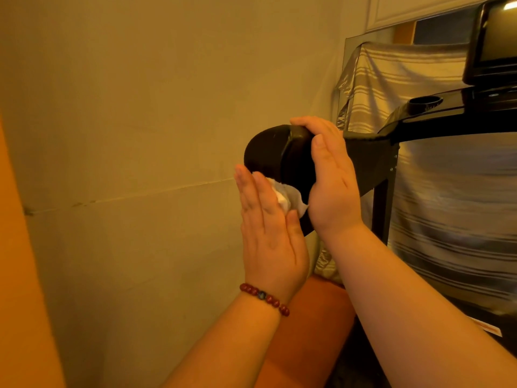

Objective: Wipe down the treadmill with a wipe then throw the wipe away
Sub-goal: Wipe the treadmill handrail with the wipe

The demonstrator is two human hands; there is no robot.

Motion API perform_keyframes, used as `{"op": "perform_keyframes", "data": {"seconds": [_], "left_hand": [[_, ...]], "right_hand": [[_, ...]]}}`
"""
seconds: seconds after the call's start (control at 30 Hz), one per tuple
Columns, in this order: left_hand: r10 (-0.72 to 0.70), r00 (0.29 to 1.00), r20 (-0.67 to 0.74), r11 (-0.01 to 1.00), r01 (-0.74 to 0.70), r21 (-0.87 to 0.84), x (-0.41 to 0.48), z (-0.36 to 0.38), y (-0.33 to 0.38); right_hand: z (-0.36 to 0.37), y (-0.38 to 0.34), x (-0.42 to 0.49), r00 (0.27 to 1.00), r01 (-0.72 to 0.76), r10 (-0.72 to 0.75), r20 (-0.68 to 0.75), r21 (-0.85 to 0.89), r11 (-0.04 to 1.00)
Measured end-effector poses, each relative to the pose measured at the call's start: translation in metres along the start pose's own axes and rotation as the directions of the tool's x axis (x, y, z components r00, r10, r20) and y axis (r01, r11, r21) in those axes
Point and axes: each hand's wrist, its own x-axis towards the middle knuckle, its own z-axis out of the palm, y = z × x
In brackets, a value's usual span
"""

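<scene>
Looking down from head height, two bare forearms reach toward a black treadmill (436, 119) in warm yellow light. At the far left edge is a blurred orange vertical strip, and beside it a plain beige wall (140, 107) with a faint horizontal seam.

Next comes the left hand (268, 233), raised with its palm facing right. Its grip is flat, with the fingers straight and side by side rather than curled. It presses a crumpled white wipe (288, 196) against the rounded near end of the treadmill's padded handrail (268, 148). The wipe sits between the left palm and the handrail end, and a loose corner pokes out toward the other hand. A bracelet (264, 298) of dark red beads circles the left wrist.

Just to the right, the right hand (333, 186) has its grip clamped on the handrail, fingers hooked over the top and thumb lying along the near side.

Further right, the handrail runs back to a glossy black console with a round cup holder (425, 103). A dark screen (495, 40) sits in the upper right corner. A black upright post (382, 208) drops below the rail. Behind it all hangs a grey and white striped cloth (391, 79).
</scene>
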Motion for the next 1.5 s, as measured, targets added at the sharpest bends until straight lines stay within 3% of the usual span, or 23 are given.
{"op": "perform_keyframes", "data": {"seconds": [0.2, 0.37, 0.57, 0.8, 1.03, 1.23, 1.5], "left_hand": [[-0.031, 0.998, -0.057, 0.998, 0.028, -0.060, 0.017, 0.001, 0.004], [-0.020, 0.998, 0.063, 1.000, 0.020, -0.006, -0.018, 0.001, -0.004], [-0.002, 1.000, -0.028, 0.998, 0.000, -0.058, 0.022, -0.004, 0.005], [-0.017, 0.997, 0.078, 1.000, 0.018, -0.012, -0.017, 0.000, -0.003], [-0.030, 0.999, -0.042, 0.997, 0.027, -0.075, 0.037, -0.009, 0.014], [-0.032, 0.996, 0.088, 0.997, 0.037, -0.060, -0.012, -0.004, 0.000], [-0.036, 0.999, -0.011, 0.999, 0.035, -0.018, 0.045, -0.015, 0.018]], "right_hand": [[-0.008, 0.002, 0.001, 0.998, -0.017, 0.015, 0.061, 0.031, 0.999], [-0.011, -0.001, 0.002, 0.995, -0.043, 0.038, 0.088, 0.050, 0.998], [-0.011, -0.003, 0.001, 0.996, -0.054, 0.051, 0.074, 0.040, 0.998], [-0.010, -0.005, 0.001, 0.995, -0.081, 0.077, 0.058, 0.068, 0.994], [-0.016, -0.006, 0.002, 0.991, -0.082, 0.077, 0.113, 0.034, 0.996], [-0.016, -0.007, 0.001, 0.988, -0.097, 0.094, 0.119, 0.020, 0.995], [-0.019, -0.011, 0.000, 0.985, -0.111, 0.109, 0.134, 0.013, 0.994]]}}
